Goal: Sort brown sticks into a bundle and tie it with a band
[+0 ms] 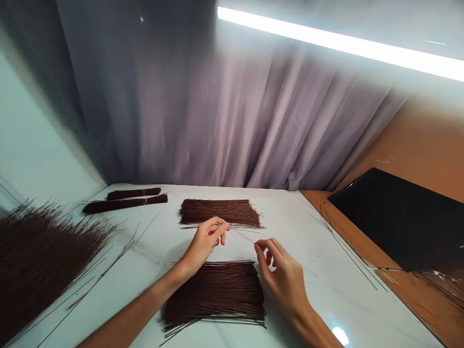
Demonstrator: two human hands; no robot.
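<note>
A thin dark stick (pixel 241 235) is stretched at a slant between my two hands, above the white table. My left hand (pixel 211 235) pinches it part-way along, in front of the far pile of brown sticks (pixel 221 212). The fingertips of my right hand (pixel 277 263) are closed on its lower right end. Below my hands lies the near pile of brown sticks (pixel 217 295), laid side by side, with my left forearm over its upper left corner.
Two tied brown bundles (pixel 134 193) lie at the back left of the white table (pixel 290 212). A large brown heap (pixel 39 261) fills the left edge, loose sticks beside it. More loose sticks (pixel 348 246) lie at right, near a black panel (pixel 402 217). Curtains hang behind.
</note>
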